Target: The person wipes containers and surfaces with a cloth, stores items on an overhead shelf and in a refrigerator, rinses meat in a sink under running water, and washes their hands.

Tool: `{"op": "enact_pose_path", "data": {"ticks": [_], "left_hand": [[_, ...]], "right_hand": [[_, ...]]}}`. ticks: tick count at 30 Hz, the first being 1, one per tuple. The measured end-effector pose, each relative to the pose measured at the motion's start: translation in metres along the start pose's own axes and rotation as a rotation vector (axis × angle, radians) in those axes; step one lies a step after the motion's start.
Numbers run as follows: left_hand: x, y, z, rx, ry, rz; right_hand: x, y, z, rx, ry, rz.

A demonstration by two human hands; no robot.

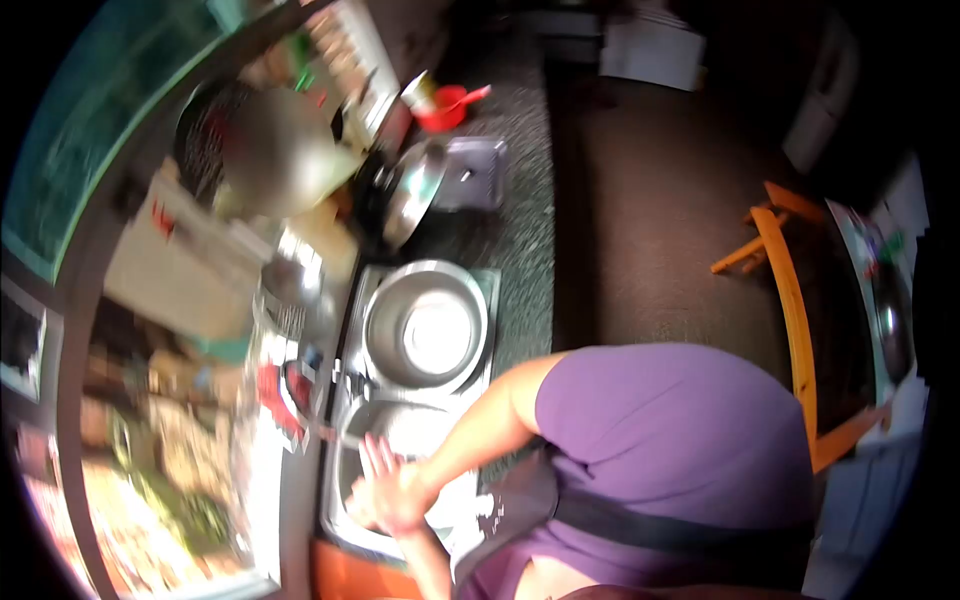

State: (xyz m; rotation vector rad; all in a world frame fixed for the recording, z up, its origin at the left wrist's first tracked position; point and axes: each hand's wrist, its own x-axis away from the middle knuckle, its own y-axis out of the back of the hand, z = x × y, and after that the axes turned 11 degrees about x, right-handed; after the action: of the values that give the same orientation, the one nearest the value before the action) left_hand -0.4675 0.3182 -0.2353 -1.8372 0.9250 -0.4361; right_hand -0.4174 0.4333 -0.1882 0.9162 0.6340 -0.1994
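Observation:
Both hands are together over the lower sink basin [345, 475], blurred and overlapping. My left hand [378, 460] comes in from the bottom, with some fingers stretched out towards the faucet side and nothing visible in them. My right hand [385, 500] lies across it, at the end of the arm that reaches down from the purple sleeve [600, 400]. Its fingers are too smeared to read. Beside this basin is a round steel basin [425, 325] with a bright reflection. The dark faucet [350, 380] stands at the sink's window-side edge.
Dark speckled counter [525, 240] runs beyond the sink, holding a metal tray [475, 172], a tilted shiny lid [415, 195] and a red dipper [447, 110]. A window ledge [290, 500] with blurred items borders the left. A wooden chair [793, 310] stands at the right.

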Motion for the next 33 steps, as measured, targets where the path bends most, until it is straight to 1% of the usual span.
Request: {"op": "enact_pose_path", "data": {"ticks": [1, 3, 5, 7, 9, 10, 11, 12, 13, 15, 16, 17, 18, 19, 20, 21, 22, 23, 24, 25, 27, 28, 29, 30, 31, 32, 33], "left_hand": [[0.000, -0.007, 0.002, -0.066, 0.044, -0.115], [-0.005, -0.013, 0.003, -0.131, 0.127, -0.277], [-0.021, -0.022, 0.007, -0.145, 0.219, -0.310], [-0.031, -0.020, 0.004, -0.160, 0.297, -0.335], [-0.032, -0.017, -0.005, -0.226, 0.347, -0.301], [-0.029, -0.015, -0.013, -0.269, 0.353, -0.259], [-0.027, -0.017, -0.023, -0.305, 0.319, -0.188], [-0.020, -0.020, -0.035, -0.360, 0.253, -0.108], [-0.018, -0.017, -0.038, -0.352, 0.254, -0.124], [-0.024, -0.010, -0.041, -0.628, 0.504, -0.173], [-0.026, -0.009, -0.043, -0.696, 0.572, -0.172], [-0.022, -0.013, -0.040, -0.516, 0.543, -0.259], [-0.018, -0.002, -0.037, -0.376, 0.484, -0.259], [-0.016, 0.013, -0.032, -0.240, 0.419, -0.253], [-0.014, 0.027, -0.021, -0.037, 0.262, -0.273], [-0.018, 0.021, -0.014, 0.185, 0.206, -0.362], [-0.024, 0.017, -0.007, 0.223, 0.111, -0.543], [-0.027, 0.016, 0.002, 0.262, 0.017, -0.727], [-0.031, 0.020, 0.008, 0.244, -0.045, -0.736], [-0.032, 0.027, 0.014, 0.208, -0.105, -0.707], [-0.031, 0.029, 0.023, -0.578, -0.199, -0.496], [-0.030, -0.006, 0.008, -0.918, -0.005, -0.482], [-0.026, 0.013, 0.008, -1.091, 0.052, -0.396], [-0.030, 0.009, 0.004, -1.324, 0.007, -0.287], [-0.035, 0.006, 0.001, -1.552, -0.043, -0.171], [-0.039, 0.010, 0.004, -1.548, -0.039, -0.180], [-0.047, 0.010, 0.009, -1.617, 0.048, -0.133]], "right_hand": [[-0.005, 0.004, 0.007, 0.027, 0.013, -0.016], [-0.020, 0.013, 0.017, 0.069, 0.054, -0.046], [-0.034, 0.026, 0.015, 0.116, 0.079, -0.078], [-0.029, 0.021, 0.027, 0.037, 0.168, -0.072], [-0.033, 0.017, 0.038, 0.241, 0.158, 0.212], [-0.043, 0.015, 0.036, 0.138, 0.124, 0.225], [-0.058, 0.012, 0.031, 0.121, 0.131, 0.238], [-0.071, 0.007, 0.024, 0.116, 0.023, 0.537], [-0.082, 0.002, 0.014, 0.129, -0.094, 0.835], [-0.090, -0.024, -0.029, -0.148, -0.264, 1.013], [-0.094, -0.018, -0.038, -0.357, -0.655, 1.263], [-0.073, -0.047, -0.074, -0.825, -0.783, 1.359], [-0.064, -0.043, -0.090, -1.387, -0.883, 1.442], [-0.054, -0.041, -0.087, -1.679, -1.027, 1.259], [-0.044, -0.039, -0.084, -1.985, -1.145, 1.067], [-0.030, -0.041, -0.068, -1.955, -1.308, 0.671], [-0.003, -0.076, -0.081, -2.145, -1.191, 0.550], [0.010, -0.082, -0.074, -2.242, -1.182, 0.334], [0.028, -0.117, -0.078, -2.416, -1.291, -0.068], [0.047, -0.144, -0.085, -2.325, -1.344, -0.129], [0.084, -0.197, -0.100, -2.126, -1.444, -0.230], [0.080, -0.196, -0.101, -1.969, -1.544, -0.161], [0.075, -0.192, -0.107, -1.811, -1.623, 0.006], [0.067, -0.183, -0.108, -1.682, -1.660, 0.180], [0.061, -0.178, -0.113, -1.599, -1.660, 0.296], [0.056, -0.173, -0.117, -1.540, -1.659, 0.385], [0.055, -0.167, -0.122, -1.506, -1.658, 0.440]]}}
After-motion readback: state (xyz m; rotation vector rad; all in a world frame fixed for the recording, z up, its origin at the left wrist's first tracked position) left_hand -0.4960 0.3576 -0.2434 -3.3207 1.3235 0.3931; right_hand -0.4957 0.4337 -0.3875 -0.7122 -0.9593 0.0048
